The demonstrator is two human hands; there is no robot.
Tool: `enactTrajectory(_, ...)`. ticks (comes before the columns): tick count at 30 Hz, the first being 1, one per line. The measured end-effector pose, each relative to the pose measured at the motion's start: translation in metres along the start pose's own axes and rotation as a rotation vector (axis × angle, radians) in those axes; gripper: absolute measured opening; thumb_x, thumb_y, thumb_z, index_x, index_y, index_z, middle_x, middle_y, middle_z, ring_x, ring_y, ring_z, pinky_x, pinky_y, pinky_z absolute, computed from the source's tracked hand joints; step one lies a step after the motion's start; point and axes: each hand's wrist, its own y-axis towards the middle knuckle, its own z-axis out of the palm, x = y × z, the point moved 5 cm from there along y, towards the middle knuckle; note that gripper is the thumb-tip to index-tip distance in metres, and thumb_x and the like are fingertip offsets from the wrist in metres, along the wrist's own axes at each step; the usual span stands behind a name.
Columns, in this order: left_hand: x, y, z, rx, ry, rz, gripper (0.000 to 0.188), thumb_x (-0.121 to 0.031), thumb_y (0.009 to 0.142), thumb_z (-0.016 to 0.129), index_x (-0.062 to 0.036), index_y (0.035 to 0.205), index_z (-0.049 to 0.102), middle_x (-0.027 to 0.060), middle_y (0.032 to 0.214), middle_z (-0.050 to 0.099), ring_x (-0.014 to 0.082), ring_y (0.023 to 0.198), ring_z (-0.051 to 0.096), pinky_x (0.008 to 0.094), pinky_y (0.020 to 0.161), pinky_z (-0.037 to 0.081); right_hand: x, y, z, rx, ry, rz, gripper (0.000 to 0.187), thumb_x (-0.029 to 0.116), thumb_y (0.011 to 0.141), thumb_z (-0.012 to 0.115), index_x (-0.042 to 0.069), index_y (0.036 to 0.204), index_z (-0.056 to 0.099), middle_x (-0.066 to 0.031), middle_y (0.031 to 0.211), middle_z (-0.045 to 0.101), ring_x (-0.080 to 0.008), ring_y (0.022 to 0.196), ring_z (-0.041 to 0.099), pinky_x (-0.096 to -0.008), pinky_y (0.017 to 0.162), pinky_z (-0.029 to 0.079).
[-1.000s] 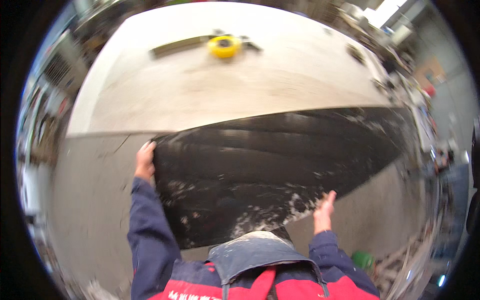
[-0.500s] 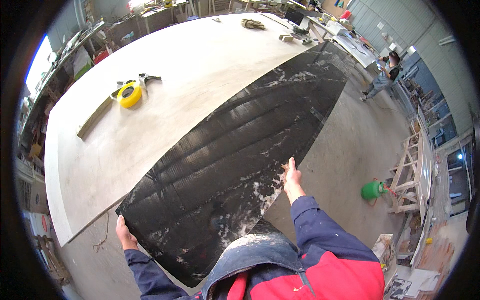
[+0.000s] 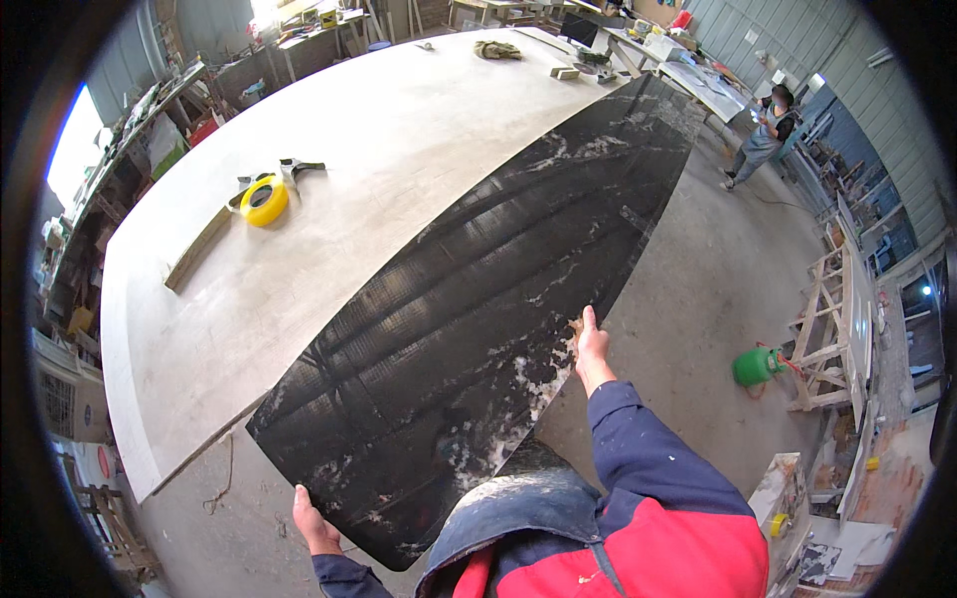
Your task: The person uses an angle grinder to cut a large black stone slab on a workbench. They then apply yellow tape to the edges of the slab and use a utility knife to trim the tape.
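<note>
A long black sheet (image 3: 469, 289), shiny in places and streaked with whitish marks, stretches from near my body toward the far right. It lies over the near edge of a large white tabletop (image 3: 299, 130). My left hand (image 3: 317, 523) grips its short near edge, thumb upward, with the other fingers out of sight beneath. Farther along, my right hand (image 3: 592, 349) holds the long right edge, thumb pointing away from me, beside a patch of ragged whitish residue.
Yellow tape roll (image 3: 264, 201), spring clamp (image 3: 301, 167) and wooden strip (image 3: 202, 249) lie on the tabletop; a cloth (image 3: 497, 50) sits at its far side. Right of me stand a green tank (image 3: 758, 366) and wooden frame (image 3: 827, 334). Another person (image 3: 768, 135) stands far right.
My left hand has slid along the sheet's short edge, from its left corner toward me. The right hand keeps its hold. The whole view has shifted slightly.
</note>
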Motion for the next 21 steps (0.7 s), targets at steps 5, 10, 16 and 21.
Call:
enactTrajectory(5,0.014,-0.043,0.018,-0.042,-0.045,-0.031,0.04,-0.03,0.107,0.05,0.0033,0.129,0.059,0.0135,0.126,0.067,0.0281,0.11,0.066,0.0435,0.099,0.053,-0.013,0.041,-0.003,-0.023,-0.03,-0.049,0.065,0.062,0.088,0.071,-0.003,0.086,0.069,-0.0036,0.08,0.062,-0.0132,0.066,0.054,-0.0355,0.058,0.043)
enactTrajectory(10,0.022,-0.059,-0.002,-0.072,0.05,0.021,0.036,-0.027,0.107,0.051,0.0031,0.122,0.064,0.0114,0.122,0.068,0.0216,0.106,0.066,0.0367,0.099,0.05,-0.005,0.01,0.012,0.141,0.11,-0.013,0.063,0.059,0.091,0.068,-0.003,0.101,0.072,-0.0061,0.095,0.07,-0.0155,0.079,0.063,-0.0345,0.07,0.052)
enactTrajectory(16,0.052,-0.118,-0.018,-0.18,0.122,-0.062,0.027,-0.021,0.105,0.053,0.0005,0.115,0.066,0.0059,0.109,0.071,0.0159,0.096,0.066,0.0329,0.087,0.052,-0.018,0.018,0.011,0.196,0.144,0.119,0.064,0.057,0.094,0.066,-0.004,0.113,0.069,-0.0075,0.109,0.071,-0.0208,0.092,0.067,-0.0367,0.082,0.055)
enactTrajectory(21,0.067,-0.167,-0.022,-0.236,0.328,-0.068,0.032,-0.019,0.104,0.054,0.0028,0.124,0.065,0.0039,0.11,0.071,0.0146,0.098,0.065,0.0298,0.089,0.05,-0.02,-0.004,0.015,0.349,0.281,0.142,0.071,0.057,0.096,0.061,-0.003,0.134,0.058,-0.0091,0.13,0.065,-0.0246,0.112,0.064,-0.0377,0.099,0.051)
